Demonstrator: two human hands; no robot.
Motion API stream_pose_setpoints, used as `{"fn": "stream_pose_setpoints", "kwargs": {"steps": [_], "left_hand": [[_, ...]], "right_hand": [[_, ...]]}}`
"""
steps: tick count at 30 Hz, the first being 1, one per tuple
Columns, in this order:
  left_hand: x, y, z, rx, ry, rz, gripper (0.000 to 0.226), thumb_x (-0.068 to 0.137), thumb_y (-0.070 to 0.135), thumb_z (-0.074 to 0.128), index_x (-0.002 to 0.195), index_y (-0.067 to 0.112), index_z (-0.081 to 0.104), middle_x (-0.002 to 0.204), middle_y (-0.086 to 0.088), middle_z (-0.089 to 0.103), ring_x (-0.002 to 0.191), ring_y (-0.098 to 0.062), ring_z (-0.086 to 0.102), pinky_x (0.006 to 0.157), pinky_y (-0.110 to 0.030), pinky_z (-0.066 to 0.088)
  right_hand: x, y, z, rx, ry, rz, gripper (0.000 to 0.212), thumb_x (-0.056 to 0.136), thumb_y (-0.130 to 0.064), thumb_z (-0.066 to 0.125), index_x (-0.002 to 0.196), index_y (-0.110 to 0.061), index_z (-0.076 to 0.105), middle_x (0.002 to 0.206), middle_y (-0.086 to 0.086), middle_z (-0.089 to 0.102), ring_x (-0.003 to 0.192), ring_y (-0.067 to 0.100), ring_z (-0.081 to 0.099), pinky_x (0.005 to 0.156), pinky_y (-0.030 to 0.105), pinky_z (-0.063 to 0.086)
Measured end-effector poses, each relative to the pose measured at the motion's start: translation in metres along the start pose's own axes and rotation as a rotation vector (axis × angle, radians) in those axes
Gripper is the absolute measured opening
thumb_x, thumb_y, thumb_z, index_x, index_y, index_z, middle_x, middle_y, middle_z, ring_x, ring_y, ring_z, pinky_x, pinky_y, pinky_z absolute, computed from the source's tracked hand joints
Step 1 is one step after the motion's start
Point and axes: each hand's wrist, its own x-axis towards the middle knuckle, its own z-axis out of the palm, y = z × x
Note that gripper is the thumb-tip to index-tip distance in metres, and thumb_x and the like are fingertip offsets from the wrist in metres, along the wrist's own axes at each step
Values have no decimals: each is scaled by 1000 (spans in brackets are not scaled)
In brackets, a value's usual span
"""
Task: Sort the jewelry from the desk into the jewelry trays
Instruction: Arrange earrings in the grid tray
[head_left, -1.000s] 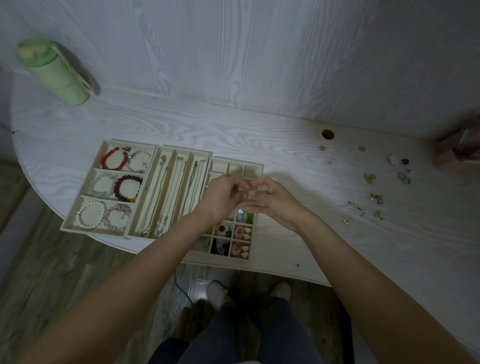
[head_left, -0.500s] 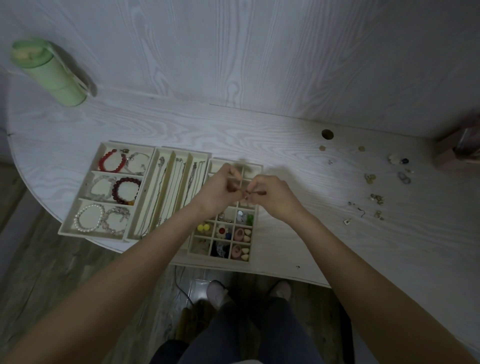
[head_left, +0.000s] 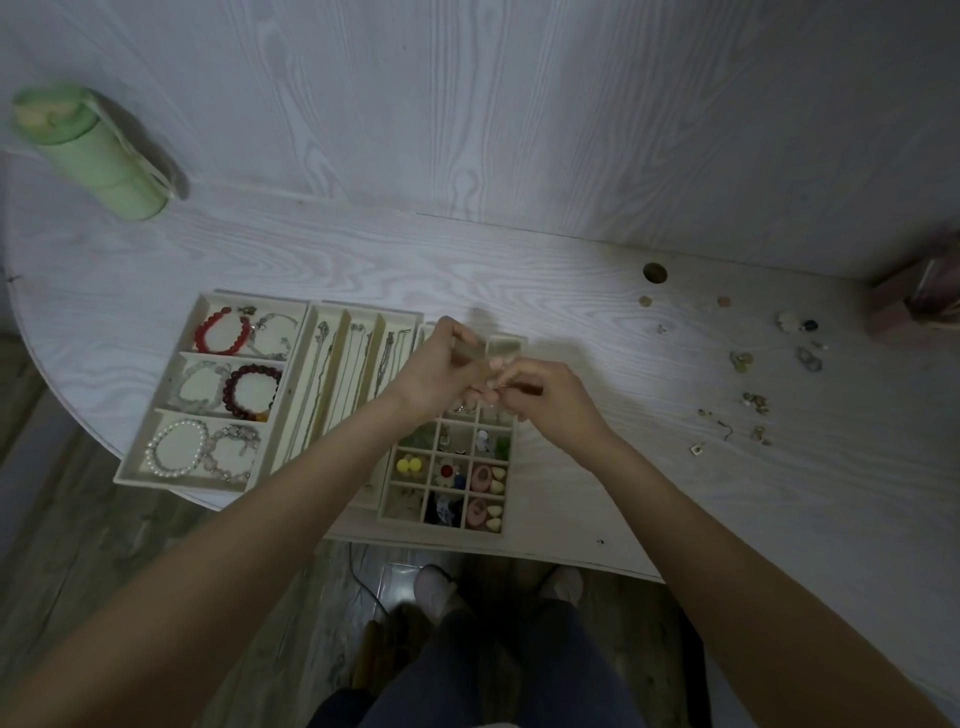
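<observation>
The wall (head_left: 519, 114) behind the work area is pale panelling with a grey wood-grain print. The desk (head_left: 597, 415) carries the same whitewashed grain; its near edge curves round at the left, and a round cable hole (head_left: 654, 273) sits near the back edge on the right. Below the desk edge, a dark wood-look floor (head_left: 78, 545) is visible, together with the person's legs and two light slippers.

A green bottle (head_left: 88, 150) with a light strap stands at the back left of the desk. A reddish-brown box (head_left: 914, 301) sits at the far right edge, partly out of view.

Three cream trays lie side by side at the near edge. The bracelet tray (head_left: 156, 415), leftmost, has three compartments holding red, dark-red, pearl and clear bead bracelets. The necklace tray (head_left: 343, 332) beside it has long slots with chains laid lengthwise. The grid tray (head_left: 511, 467) to its right has small cells holding yellow, pink, blue and green pieces.

Loose jewelry (head_left: 753, 400) lies scattered on the right part of the desk, well apart from the trays.

The left hand (head_left: 441, 371) and right hand (head_left: 550, 400) meet above the far end of the grid tray. Both have fingers curled, pinching a small thin metallic piece (head_left: 501, 385) between them; its type is too small to identify.
</observation>
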Motion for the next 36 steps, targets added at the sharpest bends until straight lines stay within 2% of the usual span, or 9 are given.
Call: {"fn": "stream_pose_setpoints", "kwargs": {"steps": [3,7,11,14,20,23,27,32,36], "left_hand": [[3,0,2,-65,95,53,15,96,15,52,106,8,43,95,-16,63,70,-20,68,70,-28,58],[7,1,6,220,186,102,19,98,24,47,108,9,52,87,0,62,81,-20,63,74,-25,48],[7,-4,4,401,33,117,19,93,21,58,103,6,63,89,-4,68,76,-11,62,68,-14,48],[3,-6,4,434,55,189,12,88,10,64,98,7,70,83,1,66,71,-5,60,64,-4,44],[3,-16,9,449,94,155,13,84,9,67,97,11,71,93,-1,70,87,-12,64,84,-22,50],[5,-21,9,454,114,114,11,82,7,68,89,13,62,89,-6,68,86,-17,65,80,-25,51],[10,-28,11,538,64,53,9,84,1,65,87,9,62,88,-5,63,84,-16,58,66,-10,41],[12,-44,19,777,68,127,4,82,10,69,85,13,69,106,-7,60,96,-22,59,84,-35,51],[13,-48,22,845,99,165,10,82,15,69,91,11,71,117,-10,51,107,-25,50,89,-37,46]], "right_hand": [[1,-1,0,347,64,112,22,87,5,57,72,-11,63,65,1,60,57,3,57,59,17,47],[2,-5,1,639,82,222,20,89,8,51,76,-3,60,70,11,58,62,12,56,59,16,49],[5,-5,3,633,73,255,20,91,7,50,78,-4,60,77,11,61,64,12,57,59,15,50],[3,-2,4,621,44,259,17,90,8,52,81,-4,60,77,9,66,62,10,62,59,17,51],[2,4,3,698,117,351,16,91,-1,57,76,-6,60,77,9,63,67,13,61,64,20,54],[4,12,6,591,168,343,5,90,-4,61,87,-1,65,76,10,63,65,13,61,60,17,53],[5,23,11,296,229,304,4,85,2,66,84,-2,66,72,14,66,59,17,62,58,22,54],[4,34,19,-200,238,161,11,83,-6,68,75,-14,67,83,9,70,72,14,63,65,26,51],[3,39,22,-442,241,125,6,88,-18,66,88,-17,72,102,4,53,87,18,55,73,31,47]]}}
